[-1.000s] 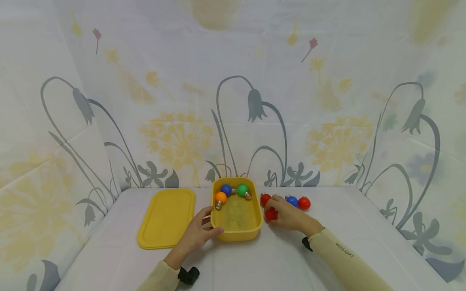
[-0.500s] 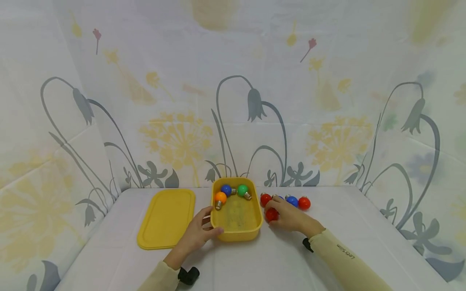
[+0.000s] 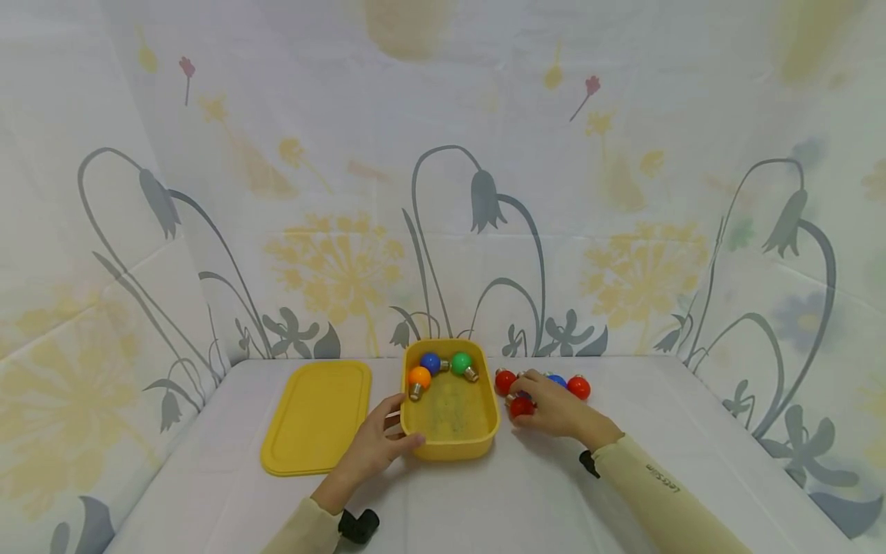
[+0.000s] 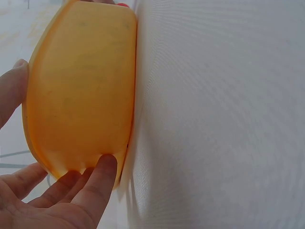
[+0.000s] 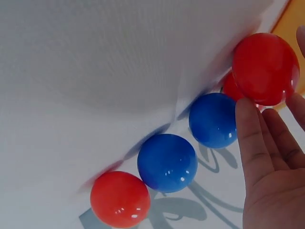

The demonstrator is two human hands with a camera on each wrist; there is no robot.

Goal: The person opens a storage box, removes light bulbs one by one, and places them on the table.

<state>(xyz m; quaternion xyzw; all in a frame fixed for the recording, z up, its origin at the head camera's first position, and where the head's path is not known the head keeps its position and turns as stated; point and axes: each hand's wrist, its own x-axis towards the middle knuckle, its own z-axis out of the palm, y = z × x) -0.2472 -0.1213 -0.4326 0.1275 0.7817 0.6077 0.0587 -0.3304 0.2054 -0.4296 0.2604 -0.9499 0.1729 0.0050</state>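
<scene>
My left hand [image 3: 374, 442] rests on the near left corner of a yellow plastic box [image 3: 457, 450], its thumb on the near wall and its fingers along the left side. Inside lie a blue bulb [image 3: 430, 363], a green bulb [image 3: 461, 363] and an orange bulb [image 3: 419, 378]. Just right of the box, my right hand [image 3: 557, 408] holds a red light bulb [image 3: 521, 408] between thumb and fingers, its metal base toward the box. The right wrist view shows this red bulb [image 5: 266, 69] large, in front of my fingers [image 5: 252, 143].
A flat yellow lid [image 3: 318, 415] lies left of the box. Beyond my right hand is a row of bulbs: a red bulb [image 3: 504, 382], a blue bulb [image 5: 214, 120] mostly hidden in the head view, another blue bulb [image 5: 167, 163] and another red bulb [image 3: 578, 387]. A patterned cloth [image 3: 443, 254] rises behind.
My right hand has shifted slightly right with the red bulb, which has turned so that its metal base shows. My left hand and the box stay where they were.
</scene>
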